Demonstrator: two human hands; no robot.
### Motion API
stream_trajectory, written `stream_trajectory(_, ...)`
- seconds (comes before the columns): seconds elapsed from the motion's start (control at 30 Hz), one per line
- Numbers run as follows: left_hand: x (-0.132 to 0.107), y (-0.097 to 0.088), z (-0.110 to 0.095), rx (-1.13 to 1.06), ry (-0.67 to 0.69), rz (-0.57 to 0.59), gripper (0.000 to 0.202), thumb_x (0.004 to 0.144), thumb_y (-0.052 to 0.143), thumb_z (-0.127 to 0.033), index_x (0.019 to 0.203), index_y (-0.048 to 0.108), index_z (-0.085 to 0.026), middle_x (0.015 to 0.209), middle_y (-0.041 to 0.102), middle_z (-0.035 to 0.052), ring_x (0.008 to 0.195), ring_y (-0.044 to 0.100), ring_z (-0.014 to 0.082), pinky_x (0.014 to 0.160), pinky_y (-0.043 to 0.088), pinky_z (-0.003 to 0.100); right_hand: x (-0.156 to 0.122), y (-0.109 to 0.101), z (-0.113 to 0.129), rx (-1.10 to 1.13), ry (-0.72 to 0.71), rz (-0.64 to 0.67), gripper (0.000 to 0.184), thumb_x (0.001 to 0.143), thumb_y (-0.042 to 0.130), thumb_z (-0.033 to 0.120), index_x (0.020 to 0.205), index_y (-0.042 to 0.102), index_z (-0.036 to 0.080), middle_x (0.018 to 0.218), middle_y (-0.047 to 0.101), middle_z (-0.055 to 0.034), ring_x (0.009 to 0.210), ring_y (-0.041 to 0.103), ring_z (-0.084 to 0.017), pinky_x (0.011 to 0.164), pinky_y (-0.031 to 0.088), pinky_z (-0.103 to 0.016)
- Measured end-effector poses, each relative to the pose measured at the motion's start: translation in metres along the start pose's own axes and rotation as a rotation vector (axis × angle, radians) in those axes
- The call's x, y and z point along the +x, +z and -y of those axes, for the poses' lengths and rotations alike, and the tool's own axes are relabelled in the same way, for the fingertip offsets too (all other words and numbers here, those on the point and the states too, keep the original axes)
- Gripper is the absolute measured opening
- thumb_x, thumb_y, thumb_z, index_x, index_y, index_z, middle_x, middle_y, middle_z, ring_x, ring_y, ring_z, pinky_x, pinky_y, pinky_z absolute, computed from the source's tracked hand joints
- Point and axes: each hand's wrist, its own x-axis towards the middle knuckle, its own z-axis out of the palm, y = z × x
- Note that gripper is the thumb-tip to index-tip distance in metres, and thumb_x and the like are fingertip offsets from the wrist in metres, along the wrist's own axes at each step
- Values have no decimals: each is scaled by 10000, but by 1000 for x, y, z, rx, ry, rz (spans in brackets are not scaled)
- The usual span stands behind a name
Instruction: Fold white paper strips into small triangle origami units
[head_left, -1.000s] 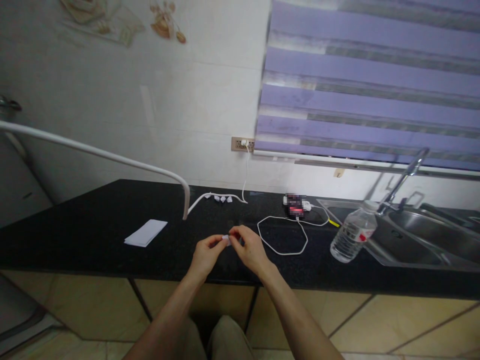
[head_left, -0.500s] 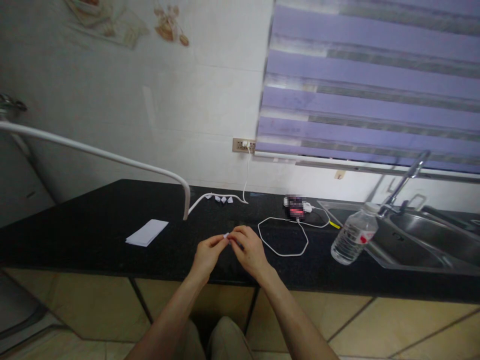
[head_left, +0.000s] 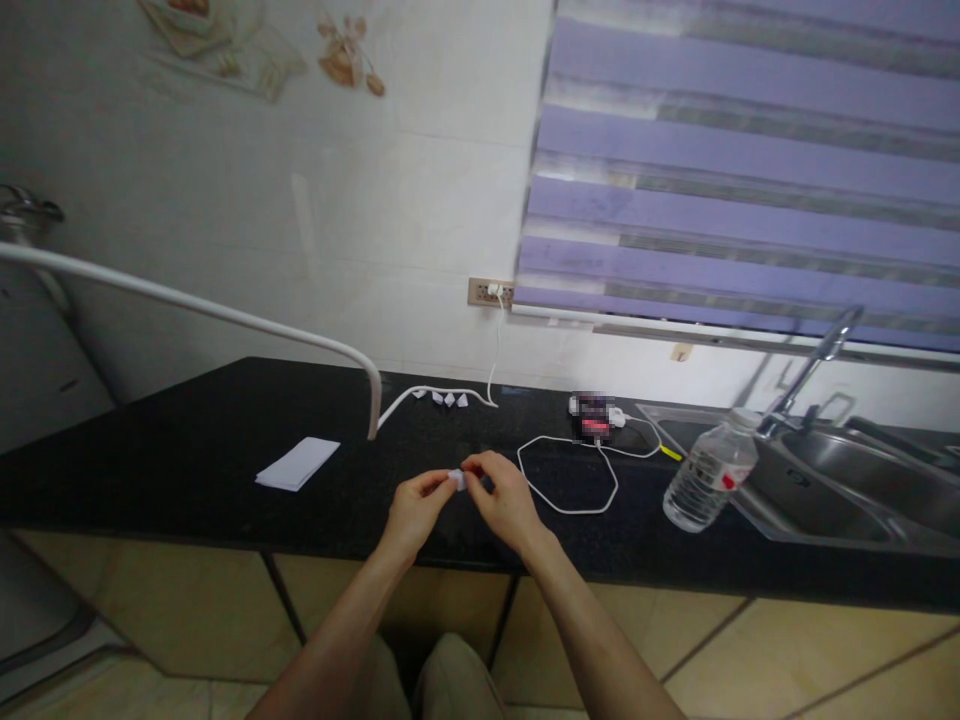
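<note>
Between my two hands, just above the black countertop's front part, is a small piece of folded white paper (head_left: 457, 480). My left hand (head_left: 415, 510) pinches its left side between thumb and fingers. The fingertips of my right hand (head_left: 504, 497) are closed at its right edge. To the left lies a stack of white paper sheets (head_left: 298, 464). Several small folded white papers (head_left: 449, 399) sit in a row at the back, beside the white cable.
On the black countertop (head_left: 187, 430), a white cable (head_left: 568, 511) loops near a pixelated device (head_left: 593, 418). A water bottle (head_left: 711, 470) stands before the steel sink (head_left: 817, 490) and faucet (head_left: 825, 345). A white bent tube (head_left: 225, 312) crosses from the left. A wall outlet (head_left: 490, 292) holds a plug.
My right fingers have shifted slightly, and more of the small white paper shows between my hands. The view has moved a little; the other things stay where they were.
</note>
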Motion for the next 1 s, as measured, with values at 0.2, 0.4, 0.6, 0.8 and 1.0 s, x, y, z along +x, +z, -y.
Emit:
stream_trajectory(0.2, 1, -5, -5, 62, 25, 21, 269, 672, 549, -381, 780, 667, -165, 806, 675, 32, 809, 583, 192, 746, 420, 272, 4, -4, -2, -47, -21, 85, 114, 805, 462, 181, 809, 575, 197, 797, 565, -26, 775, 508, -142, 707, 376, -256)
stream_trajectory(0.4, 1, -10, -9, 181, 107, 73, 270, 689, 511, -361, 796, 666, -168, 827, 673, 27, 809, 584, 184, 748, 415, 256, 6, -5, -1, -121, -32, 125, 128, 835, 423, 198, 799, 545, 181, 784, 549, -24, 751, 494, -129, 676, 372, -237)
stream_trajectory(0.6, 6, -9, -7, 194, 71, 25, 263, 663, 517, -360, 756, 653, -155, 757, 671, 23, 737, 593, 170, 688, 428, 244, 9, -6, 3, -277, -101, 175, 144, 849, 403, 190, 820, 543, 167, 803, 551, -39, 779, 485, -134, 706, 364, -244)
stream_trajectory(0.8, 11, -10, -5, 133, 92, 40, 277, 638, 564, -351, 828, 606, -153, 732, 651, 24, 711, 598, 156, 661, 435, 238, 17, -9, 5, -445, -184, 250, 161, 851, 414, 217, 809, 562, 167, 785, 556, -37, 774, 476, -145, 687, 347, -251)
stream_trajectory(1.0, 14, -11, -5, 115, 148, 126, 226, 638, 557, -299, 796, 602, -144, 703, 641, 28, 679, 595, 148, 674, 444, 254, 19, -5, 4, -510, -199, 256, 175, 850, 424, 247, 785, 567, 170, 770, 556, -35, 761, 471, -150, 656, 332, -260)
